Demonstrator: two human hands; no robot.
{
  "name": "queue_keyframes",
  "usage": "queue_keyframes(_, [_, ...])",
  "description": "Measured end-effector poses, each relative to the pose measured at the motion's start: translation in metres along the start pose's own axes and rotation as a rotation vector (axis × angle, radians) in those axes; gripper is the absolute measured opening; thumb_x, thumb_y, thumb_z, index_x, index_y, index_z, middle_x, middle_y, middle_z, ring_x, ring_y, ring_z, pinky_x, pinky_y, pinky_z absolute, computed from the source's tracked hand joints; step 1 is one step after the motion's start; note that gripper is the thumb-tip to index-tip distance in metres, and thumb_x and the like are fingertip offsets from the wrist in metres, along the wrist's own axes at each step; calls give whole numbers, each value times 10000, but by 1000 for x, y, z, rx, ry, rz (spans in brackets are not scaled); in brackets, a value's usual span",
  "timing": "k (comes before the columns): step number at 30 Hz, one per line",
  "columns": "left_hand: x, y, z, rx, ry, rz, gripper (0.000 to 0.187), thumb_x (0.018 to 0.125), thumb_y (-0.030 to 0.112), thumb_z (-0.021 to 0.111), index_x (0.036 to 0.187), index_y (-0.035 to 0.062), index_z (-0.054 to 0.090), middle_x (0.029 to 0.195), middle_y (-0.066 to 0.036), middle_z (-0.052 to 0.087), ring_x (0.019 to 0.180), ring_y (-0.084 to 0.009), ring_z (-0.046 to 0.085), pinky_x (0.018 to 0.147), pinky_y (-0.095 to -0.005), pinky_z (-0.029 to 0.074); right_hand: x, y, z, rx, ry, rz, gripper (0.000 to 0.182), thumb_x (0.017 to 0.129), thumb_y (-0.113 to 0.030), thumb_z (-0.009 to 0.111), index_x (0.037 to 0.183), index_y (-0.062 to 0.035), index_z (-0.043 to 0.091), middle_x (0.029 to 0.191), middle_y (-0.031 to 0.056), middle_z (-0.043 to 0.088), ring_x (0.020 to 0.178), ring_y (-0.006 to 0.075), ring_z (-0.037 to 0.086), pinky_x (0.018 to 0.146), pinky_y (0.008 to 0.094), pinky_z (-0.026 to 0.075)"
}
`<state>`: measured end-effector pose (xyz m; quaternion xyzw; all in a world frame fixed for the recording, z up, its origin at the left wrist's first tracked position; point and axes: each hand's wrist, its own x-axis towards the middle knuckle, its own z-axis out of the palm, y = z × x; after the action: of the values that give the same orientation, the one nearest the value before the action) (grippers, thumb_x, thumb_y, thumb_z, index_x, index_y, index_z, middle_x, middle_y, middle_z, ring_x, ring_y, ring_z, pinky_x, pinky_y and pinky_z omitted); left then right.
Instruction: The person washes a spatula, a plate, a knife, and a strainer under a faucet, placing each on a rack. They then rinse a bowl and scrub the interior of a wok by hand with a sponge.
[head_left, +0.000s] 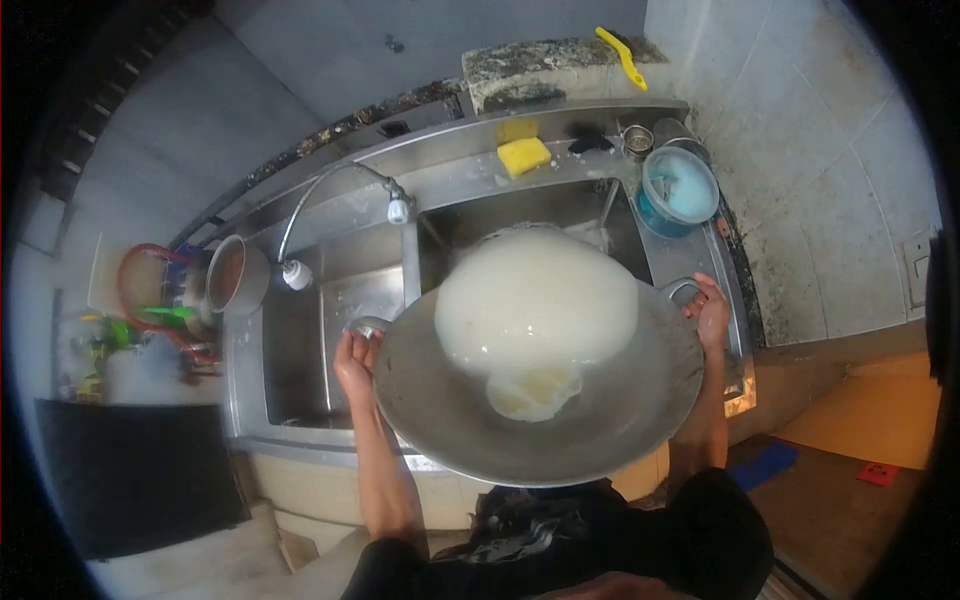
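Observation:
A large grey metal wok (635,405) is held up over the front of the right sink basin (455,220), tilted away from me. Cloudy whitish liquid (535,295) has pooled toward its far side, with a smaller pale patch nearer the middle. My left hand (357,365) is closed around the left loop handle, and my right hand (711,312) grips the right one. The wok's far rim is hard to make out behind the liquid.
On the sink's back ledge lie a yellow sponge (523,157) and a black scrubber (590,138). A blue tub (680,190) stands at the right corner. A hose faucet (398,205) arches over the left basin (340,300), beside a metal pot (238,275).

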<state>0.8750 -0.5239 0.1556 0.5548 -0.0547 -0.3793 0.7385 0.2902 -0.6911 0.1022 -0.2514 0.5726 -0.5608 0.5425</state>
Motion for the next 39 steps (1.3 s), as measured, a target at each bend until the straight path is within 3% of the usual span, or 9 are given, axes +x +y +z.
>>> queue_keyframes(2, [10, 3, -11, -17, -261, 46, 310, 1066, 271, 464, 838, 64, 502, 589, 16, 295, 496, -141, 314, 848, -385, 521, 8, 5, -12, -24, -29, -12, 337, 989, -220, 555, 1234, 3, 619, 657, -28, 353, 526, 116, 397, 523, 320, 439])
queue_keyframes(11, [-39, 64, 34, 121, 60, 35, 380, 1052, 345, 520, 1096, -28, 571, 598, 2, 395, 538, -148, 374, 777, -346, 502, 0, 5, -11, -31, -60, -22, 326, 1004, -152, 498, 1246, 30, 620, 663, -25, 376, 525, 126, 393, 536, 355, 454])
queue_keyframes(19, [-52, 139, 80, 150, -196, 102, 385, 1041, 334, 551, 1018, -44, 617, 620, 1, 467, 596, -153, 430, 739, -310, 478, 3, 31, -23, -103, -114, -35, 400, 999, -112, 499, 1354, 62, 562, 684, 17, 482, 590, 197, 566, 596, 382, 527])
queue_keyframes(22, [-51, 161, 95, 102, -126, 86, 402, 1032, 341, 566, 1003, -55, 627, 615, 2, 462, 638, -162, 490, 747, -306, 481, 0, 49, -27, 20, -119, 126, 333, 964, -22, 485, 1251, 68, 626, 707, 52, 561, 665, 229, 643, 765, 387, 576])
queue_keyframes(27, [-36, 205, 103, 297, -155, 177, 442, 1001, 322, 612, 1210, -62, 548, 902, -121, 664, 761, -242, 644, 744, -358, 546, 16, 134, -52, -257, -498, -232, 303, 878, 98, 447, 1028, 12, 696, 735, 71, 637, 799, 180, 691, 1143, 381, 441])
queue_keyframes(31, [-25, 247, 106, 367, -277, 229, 558, 984, 313, 612, 1360, -58, 432, 1110, -253, 667, 876, -356, 677, 814, -423, 575, -23, 151, -33, -393, -527, -309, 354, 932, 57, 448, 1179, -20, 689, 800, 69, 636, 859, 187, 692, 1058, 389, 511])
queue_keyframes(33, [-29, 265, 105, 345, -370, 188, 555, 984, 320, 606, 1355, -56, 436, 1128, -265, 665, 892, -375, 679, 826, -441, 574, -61, 125, 3, 313, -105, 348, 403, 1021, -78, 429, 1402, 10, 527, 715, 7, 444, 641, 198, 528, 637, 411, 539])
queue_keyframes(36, [-70, 286, 141, 479, -366, 223, 568, 981, 339, 597, 1337, -72, 434, 1166, -275, 667, 941, -386, 681, 859, -460, 568, -76, 142, 22, 395, -73, 375, 405, 1024, -91, 441, 1405, 19, 527, 716, 5, 446, 616, 208, 546, 645, 402, 545])
queue_keyframes(39, [-82, 299, 167, 548, -376, 208, 519, 1000, 427, 547, 1173, -52, 645, 1022, -130, 701, 1003, -251, 627, 920, -375, 492, -97, 147, 41, 398, -72, 429, 411, 1013, -76, 439, 1394, 53, 521, 712, 7, 449, 597, 222, 560, 646, 392, 547])
